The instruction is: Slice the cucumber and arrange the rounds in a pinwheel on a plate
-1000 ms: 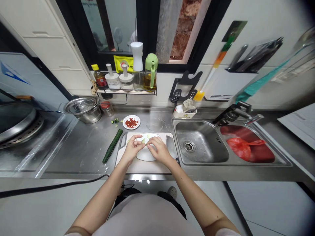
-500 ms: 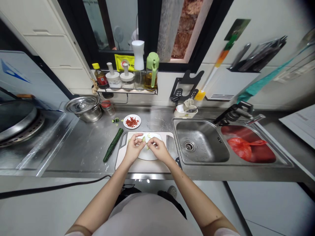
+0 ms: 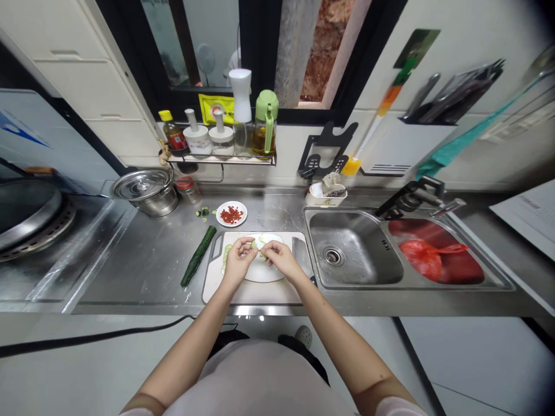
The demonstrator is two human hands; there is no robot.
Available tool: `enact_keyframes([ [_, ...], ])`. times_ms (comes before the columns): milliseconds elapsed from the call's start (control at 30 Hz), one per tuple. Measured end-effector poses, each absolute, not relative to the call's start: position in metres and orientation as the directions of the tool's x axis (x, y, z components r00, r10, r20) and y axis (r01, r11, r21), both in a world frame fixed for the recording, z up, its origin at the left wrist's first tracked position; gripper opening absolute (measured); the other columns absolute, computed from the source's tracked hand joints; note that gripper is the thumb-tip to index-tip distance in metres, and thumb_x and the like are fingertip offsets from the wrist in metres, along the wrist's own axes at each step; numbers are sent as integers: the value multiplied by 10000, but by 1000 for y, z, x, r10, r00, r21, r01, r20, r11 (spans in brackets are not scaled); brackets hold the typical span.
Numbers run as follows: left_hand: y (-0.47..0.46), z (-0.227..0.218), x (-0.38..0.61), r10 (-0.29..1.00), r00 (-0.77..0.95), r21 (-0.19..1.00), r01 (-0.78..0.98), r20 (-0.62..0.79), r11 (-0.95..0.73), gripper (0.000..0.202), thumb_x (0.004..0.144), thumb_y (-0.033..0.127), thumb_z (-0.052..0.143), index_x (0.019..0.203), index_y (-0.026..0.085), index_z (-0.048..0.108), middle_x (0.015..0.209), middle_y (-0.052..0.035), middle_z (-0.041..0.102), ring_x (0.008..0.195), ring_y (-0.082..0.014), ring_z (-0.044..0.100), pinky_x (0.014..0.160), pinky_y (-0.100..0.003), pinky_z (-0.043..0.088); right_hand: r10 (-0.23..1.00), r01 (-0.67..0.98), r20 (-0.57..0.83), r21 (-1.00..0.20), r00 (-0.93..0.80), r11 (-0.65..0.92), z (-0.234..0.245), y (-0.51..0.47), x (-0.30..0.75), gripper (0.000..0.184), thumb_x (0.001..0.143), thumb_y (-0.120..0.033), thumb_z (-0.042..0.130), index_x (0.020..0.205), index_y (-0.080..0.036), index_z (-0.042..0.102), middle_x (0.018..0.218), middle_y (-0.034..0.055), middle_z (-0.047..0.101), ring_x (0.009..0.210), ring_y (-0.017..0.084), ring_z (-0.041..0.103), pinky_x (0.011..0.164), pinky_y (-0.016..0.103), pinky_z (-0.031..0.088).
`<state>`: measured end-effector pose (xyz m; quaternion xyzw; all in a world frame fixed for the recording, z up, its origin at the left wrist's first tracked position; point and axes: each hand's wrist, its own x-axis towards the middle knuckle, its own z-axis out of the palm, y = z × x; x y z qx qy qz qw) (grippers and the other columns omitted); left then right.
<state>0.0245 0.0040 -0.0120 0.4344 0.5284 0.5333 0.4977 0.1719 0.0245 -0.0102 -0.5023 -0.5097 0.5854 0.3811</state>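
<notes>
Over a white plate [image 3: 265, 276], my left hand [image 3: 239, 260] is closed on a few thin cucumber slices [image 3: 254, 245], pinched at the fingertips. My right hand [image 3: 280, 258] meets it from the right, with thumb and fingers pinched on a cucumber slice; the fingers partly hide it. Pale slices show at the plate's far rim. The plate rests on a cutting board [image 3: 255, 296]. More cucumber slices [image 3: 225, 261] lie on the board left of my left hand. A knife [image 3: 300, 254] lies along the board's right side.
Left of the board lies a whole cucumber [image 3: 198, 256]. Behind are cucumber ends [image 3: 203, 212], a dish of chopped red pieces [image 3: 232, 214] and a lidded steel pot [image 3: 147, 193]. A sink [image 3: 353, 280] adjoins on the right. Seasonings stand on a wall rack [image 3: 225, 160].
Both hands stay over the plate, with small shifts of the fingers on the cucumber slices. More of the slices on the board's left side now shows. The view has shifted slightly.
</notes>
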Motion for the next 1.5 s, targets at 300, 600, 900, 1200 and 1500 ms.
enact_keyframes([
  [300,21,-46,37,983,-172,995,-82,-68,54,296,641,298,720,858,190,550,726,18,601,644,-96,543,652,-219,421,954,162,-219,-969,-204,-188,-34,44,187,162,730,-349,613,762,-203,552,529,-54,544,450,100,490,451,202,387],
  [600,50,-77,41,974,-173,949,254,-145,187,264,647,268,727,891,206,646,671,42,605,614,-101,548,650,-218,414,986,631,-46,-773,-159,65,-63,75,201,79,763,-226,569,769,-185,637,683,-19,607,639,118,514,621,214,376],
  [900,69,-84,41,966,-169,762,595,-194,256,159,730,245,674,886,236,646,772,43,672,708,-116,597,653,-211,388,980,758,-110,-650,-166,55,-72,88,192,166,832,-156,510,892,-184,662,742,9,649,678,132,541,651,211,355],
  [1200,83,-86,44,955,-178,585,758,-238,287,148,773,273,627,918,281,656,893,22,719,855,-167,632,671,-242,379,971,856,-180,-514,-160,46,-80,103,185,197,887,-180,498,1001,-190,658,932,55,699,838,156,593,699,217,353],
  [1500,90,-89,46,950,-163,492,824,-267,280,149,800,283,596,937,286,655,928,-5,722,917,-193,638,732,-269,408,957,920,-231,-385,-177,77,-84,108,179,230,911,-188,466,1064,-201,638,1089,77,684,975,175,597,730,236,355],
])
